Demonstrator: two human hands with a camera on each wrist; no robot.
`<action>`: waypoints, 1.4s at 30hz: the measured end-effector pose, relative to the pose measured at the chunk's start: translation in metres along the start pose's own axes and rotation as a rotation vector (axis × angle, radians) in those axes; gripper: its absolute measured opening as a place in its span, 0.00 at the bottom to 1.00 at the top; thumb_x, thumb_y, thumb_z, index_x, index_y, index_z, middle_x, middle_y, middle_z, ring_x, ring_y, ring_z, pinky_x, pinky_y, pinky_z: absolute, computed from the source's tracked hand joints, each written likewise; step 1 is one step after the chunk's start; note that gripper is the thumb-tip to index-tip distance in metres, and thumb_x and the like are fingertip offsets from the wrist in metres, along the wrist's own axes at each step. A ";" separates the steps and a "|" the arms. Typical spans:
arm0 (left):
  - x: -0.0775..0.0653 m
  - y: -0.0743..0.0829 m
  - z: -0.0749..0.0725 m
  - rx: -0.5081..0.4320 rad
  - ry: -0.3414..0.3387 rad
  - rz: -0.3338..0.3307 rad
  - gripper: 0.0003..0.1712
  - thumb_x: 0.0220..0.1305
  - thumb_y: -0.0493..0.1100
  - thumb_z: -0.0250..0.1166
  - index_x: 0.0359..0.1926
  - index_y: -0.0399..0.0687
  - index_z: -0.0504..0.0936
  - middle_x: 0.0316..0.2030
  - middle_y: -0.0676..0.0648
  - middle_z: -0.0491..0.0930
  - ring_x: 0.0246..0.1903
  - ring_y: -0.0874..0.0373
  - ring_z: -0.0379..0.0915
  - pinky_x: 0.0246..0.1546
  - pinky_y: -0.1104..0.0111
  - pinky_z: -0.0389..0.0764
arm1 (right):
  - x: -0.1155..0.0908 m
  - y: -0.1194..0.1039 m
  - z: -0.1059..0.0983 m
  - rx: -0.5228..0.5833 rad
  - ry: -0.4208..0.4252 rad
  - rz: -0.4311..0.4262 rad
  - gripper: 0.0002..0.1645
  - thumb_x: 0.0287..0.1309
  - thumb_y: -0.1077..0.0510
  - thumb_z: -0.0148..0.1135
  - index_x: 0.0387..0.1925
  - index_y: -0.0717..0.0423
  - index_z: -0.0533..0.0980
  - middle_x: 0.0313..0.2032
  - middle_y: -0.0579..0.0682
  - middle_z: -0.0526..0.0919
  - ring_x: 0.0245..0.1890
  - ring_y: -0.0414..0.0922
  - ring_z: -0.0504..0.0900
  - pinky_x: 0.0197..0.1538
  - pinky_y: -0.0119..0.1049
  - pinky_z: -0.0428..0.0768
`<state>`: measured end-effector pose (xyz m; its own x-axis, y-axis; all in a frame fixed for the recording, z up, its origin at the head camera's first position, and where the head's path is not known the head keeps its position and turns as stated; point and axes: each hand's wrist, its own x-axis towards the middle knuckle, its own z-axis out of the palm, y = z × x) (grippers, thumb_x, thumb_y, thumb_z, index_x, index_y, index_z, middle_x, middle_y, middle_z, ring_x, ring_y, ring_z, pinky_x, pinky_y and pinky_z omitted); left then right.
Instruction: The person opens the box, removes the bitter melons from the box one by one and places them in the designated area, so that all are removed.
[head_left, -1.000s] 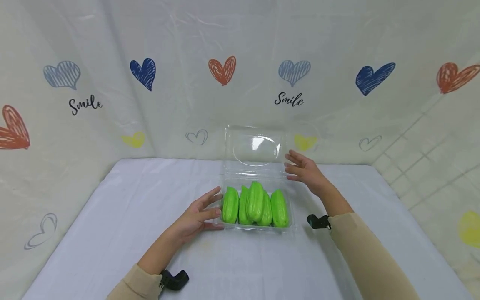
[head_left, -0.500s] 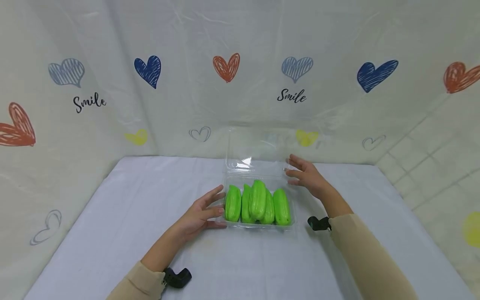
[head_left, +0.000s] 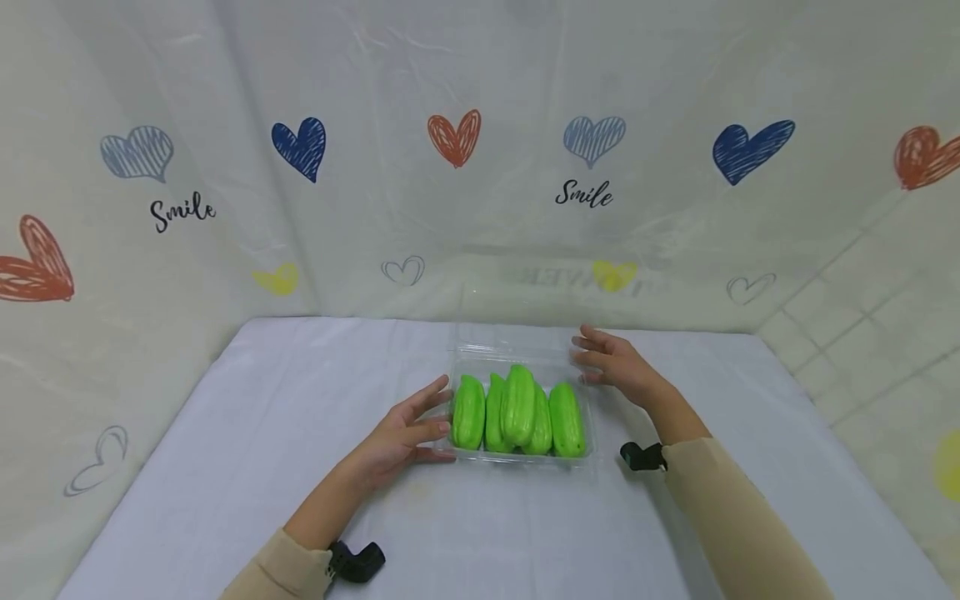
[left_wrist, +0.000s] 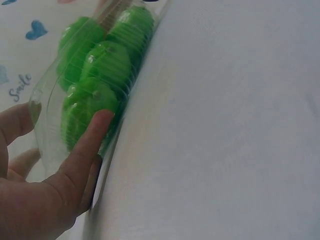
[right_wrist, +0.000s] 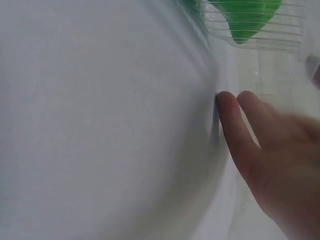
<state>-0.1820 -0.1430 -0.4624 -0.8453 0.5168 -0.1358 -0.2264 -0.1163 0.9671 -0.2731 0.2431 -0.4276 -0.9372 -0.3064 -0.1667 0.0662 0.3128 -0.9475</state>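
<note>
A clear plastic clamshell box [head_left: 525, 461] stands on the table, its tray holding several glossy green cucumber-like vegetables [head_left: 518, 408], one lying on top of the others. Its transparent lid [head_left: 517, 337] is swung up and back at the far side and hard to make out. Against the tray's left end rests my left hand [head_left: 397, 433], fingers spread and fairly straight; the left wrist view shows fingertips [left_wrist: 103, 116] on the plastic wall. My right hand [head_left: 618, 367] is by the box's far right corner, fingers extended; whether they touch the plastic is unclear.
A white cloth [head_left: 480, 533] covers the table. Behind it hangs a pale curtain [head_left: 360, 200] printed with hearts and "Smile", close to the lid. Black wrist cameras [head_left: 358, 562] stick out from the sleeves.
The lid has tipped further back, and its bright reflection is gone. My right hand has lowered a little beside it. The left hand stays at the tray while the head view shifts slightly.
</note>
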 end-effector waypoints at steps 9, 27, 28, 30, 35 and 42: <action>0.001 -0.002 -0.002 -0.014 -0.019 0.011 0.44 0.71 0.34 0.58 0.80 0.58 0.48 0.78 0.42 0.44 0.72 0.36 0.55 0.52 0.47 0.82 | -0.001 0.004 0.003 -0.036 0.017 0.037 0.45 0.72 0.52 0.55 0.79 0.58 0.44 0.75 0.63 0.58 0.72 0.57 0.63 0.63 0.47 0.78; 0.009 -0.001 -0.008 -0.025 -0.057 0.016 0.45 0.70 0.34 0.59 0.80 0.57 0.47 0.78 0.43 0.45 0.72 0.36 0.54 0.53 0.46 0.82 | -0.001 -0.001 0.006 -0.092 0.064 0.049 0.42 0.72 0.51 0.54 0.77 0.62 0.49 0.73 0.63 0.61 0.72 0.58 0.62 0.60 0.47 0.80; 0.009 -0.001 -0.008 -0.025 -0.055 0.014 0.45 0.70 0.34 0.60 0.80 0.57 0.48 0.78 0.43 0.45 0.72 0.36 0.55 0.53 0.46 0.82 | -0.001 -0.001 0.006 -0.086 0.060 0.046 0.42 0.72 0.51 0.54 0.77 0.62 0.49 0.73 0.63 0.60 0.72 0.58 0.62 0.60 0.47 0.80; 0.008 0.000 -0.009 -0.022 -0.056 0.015 0.45 0.69 0.34 0.61 0.80 0.57 0.48 0.78 0.42 0.45 0.71 0.35 0.55 0.52 0.46 0.82 | -0.001 -0.002 0.007 -0.074 0.055 0.044 0.43 0.72 0.51 0.54 0.78 0.61 0.47 0.74 0.63 0.60 0.72 0.59 0.62 0.61 0.48 0.79; 0.007 0.004 -0.011 -0.027 -0.050 0.015 0.46 0.68 0.34 0.62 0.79 0.56 0.48 0.78 0.41 0.45 0.72 0.34 0.51 0.51 0.44 0.82 | -0.001 -0.006 0.010 -0.069 0.046 0.002 0.44 0.73 0.51 0.53 0.79 0.57 0.44 0.74 0.66 0.57 0.71 0.61 0.63 0.61 0.53 0.78; 0.011 0.002 -0.016 -0.014 -0.040 0.018 0.46 0.68 0.34 0.62 0.79 0.57 0.49 0.77 0.40 0.45 0.73 0.34 0.49 0.51 0.44 0.82 | -0.007 -0.020 0.015 -0.138 0.114 -0.042 0.43 0.71 0.49 0.56 0.79 0.53 0.49 0.75 0.66 0.53 0.71 0.64 0.63 0.66 0.59 0.72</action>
<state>-0.1993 -0.1511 -0.4654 -0.8292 0.5482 -0.1090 -0.2182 -0.1380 0.9661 -0.2631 0.2252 -0.4112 -0.9715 -0.2202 -0.0880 -0.0143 0.4247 -0.9052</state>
